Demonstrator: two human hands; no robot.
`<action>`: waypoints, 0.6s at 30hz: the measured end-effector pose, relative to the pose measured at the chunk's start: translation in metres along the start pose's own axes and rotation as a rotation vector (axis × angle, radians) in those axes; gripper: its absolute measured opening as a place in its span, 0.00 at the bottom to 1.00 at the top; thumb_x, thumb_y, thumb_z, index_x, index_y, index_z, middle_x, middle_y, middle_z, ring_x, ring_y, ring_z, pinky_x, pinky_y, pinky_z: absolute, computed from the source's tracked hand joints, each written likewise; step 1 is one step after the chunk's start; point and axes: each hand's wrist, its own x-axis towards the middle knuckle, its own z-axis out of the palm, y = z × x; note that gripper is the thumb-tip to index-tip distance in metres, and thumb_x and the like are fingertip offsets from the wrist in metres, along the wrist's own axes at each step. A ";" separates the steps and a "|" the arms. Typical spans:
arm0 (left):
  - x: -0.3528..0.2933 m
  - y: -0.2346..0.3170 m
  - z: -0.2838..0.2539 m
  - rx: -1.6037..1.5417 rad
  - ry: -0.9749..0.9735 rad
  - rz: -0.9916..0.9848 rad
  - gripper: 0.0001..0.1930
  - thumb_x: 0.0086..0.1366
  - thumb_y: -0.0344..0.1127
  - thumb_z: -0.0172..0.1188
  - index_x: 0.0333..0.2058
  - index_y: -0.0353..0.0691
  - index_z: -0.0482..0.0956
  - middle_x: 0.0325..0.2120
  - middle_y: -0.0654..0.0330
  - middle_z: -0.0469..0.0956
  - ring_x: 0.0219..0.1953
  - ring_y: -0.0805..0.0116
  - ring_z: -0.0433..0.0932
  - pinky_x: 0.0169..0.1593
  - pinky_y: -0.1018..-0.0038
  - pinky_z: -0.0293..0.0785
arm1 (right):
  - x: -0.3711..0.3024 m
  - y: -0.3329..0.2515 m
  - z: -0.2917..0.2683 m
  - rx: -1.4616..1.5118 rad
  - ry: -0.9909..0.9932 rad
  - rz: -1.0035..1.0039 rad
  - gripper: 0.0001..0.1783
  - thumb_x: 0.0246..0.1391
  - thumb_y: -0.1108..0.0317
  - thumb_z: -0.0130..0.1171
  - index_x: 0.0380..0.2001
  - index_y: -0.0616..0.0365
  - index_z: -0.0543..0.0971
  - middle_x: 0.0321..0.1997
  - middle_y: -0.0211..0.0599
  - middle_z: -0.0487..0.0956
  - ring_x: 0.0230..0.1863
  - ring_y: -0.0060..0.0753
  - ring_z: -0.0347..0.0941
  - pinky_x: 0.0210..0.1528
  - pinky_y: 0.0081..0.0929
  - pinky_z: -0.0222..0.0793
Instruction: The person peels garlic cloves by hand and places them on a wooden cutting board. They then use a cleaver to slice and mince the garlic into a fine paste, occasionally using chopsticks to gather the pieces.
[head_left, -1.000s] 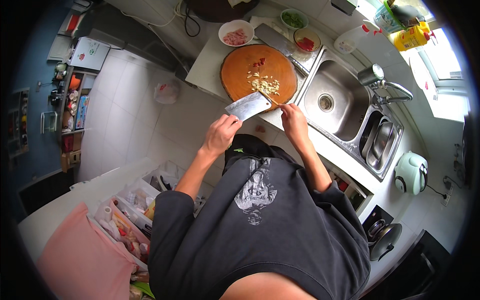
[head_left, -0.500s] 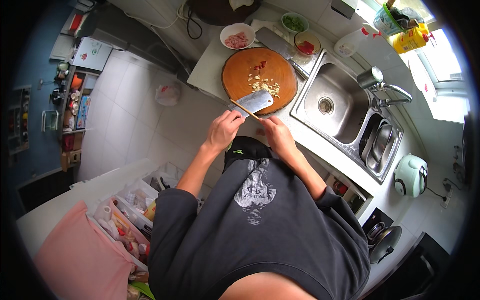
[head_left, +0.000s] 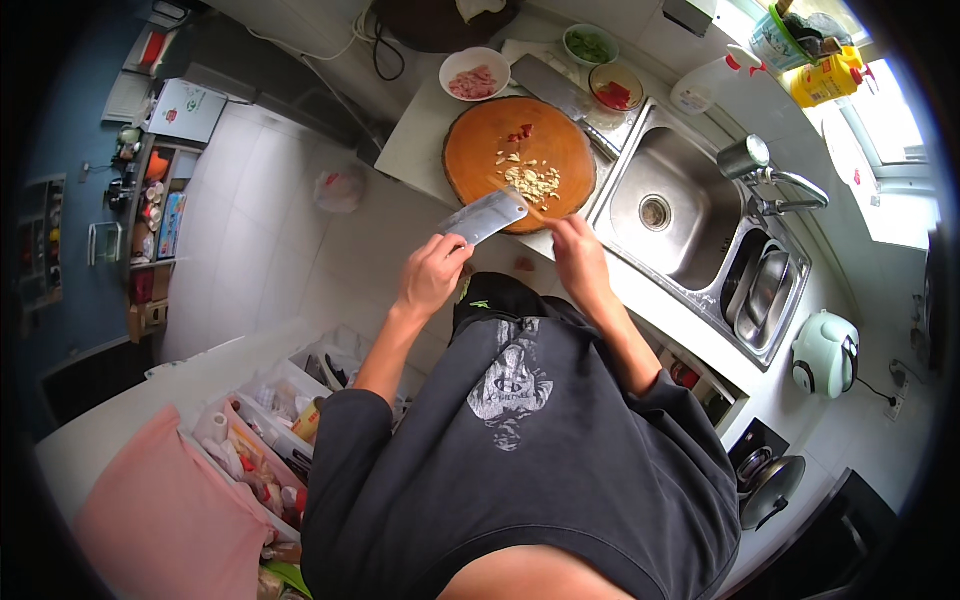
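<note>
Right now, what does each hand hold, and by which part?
The left hand holds the cleaver by its near end, with no handle visible. The right hand holds the stick by its near end.

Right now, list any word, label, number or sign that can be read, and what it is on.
No text can be read clearly.
Dark shirt: lettering on the chest print, too blurred.
Yellow bottle: label marks, too small.
Plastic bag on the floor: red marks, too blurred.
</note>
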 end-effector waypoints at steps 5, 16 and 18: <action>0.012 0.003 0.007 -0.021 0.012 -0.030 0.11 0.56 0.20 0.70 0.38 0.38 0.85 0.38 0.62 0.81 0.39 0.59 0.82 0.40 0.64 0.81 | -0.026 -0.032 0.004 0.013 -0.172 -0.092 0.15 0.55 0.80 0.60 0.46 0.60 0.83 0.40 0.44 0.77 0.45 0.51 0.79 0.44 0.44 0.80; 0.017 0.003 0.002 0.007 0.001 0.031 0.10 0.56 0.21 0.70 0.37 0.38 0.83 0.38 0.61 0.81 0.39 0.59 0.81 0.40 0.64 0.81 | 0.017 0.024 -0.014 -0.217 0.041 0.057 0.15 0.61 0.79 0.57 0.49 0.57 0.85 0.41 0.47 0.82 0.44 0.56 0.81 0.45 0.46 0.78; 0.017 0.004 0.002 0.010 0.001 0.027 0.09 0.57 0.21 0.69 0.37 0.38 0.83 0.37 0.61 0.81 0.38 0.59 0.81 0.40 0.64 0.81 | 0.012 0.008 -0.016 -0.183 0.022 0.029 0.16 0.57 0.79 0.58 0.49 0.59 0.84 0.40 0.46 0.80 0.43 0.55 0.80 0.44 0.46 0.79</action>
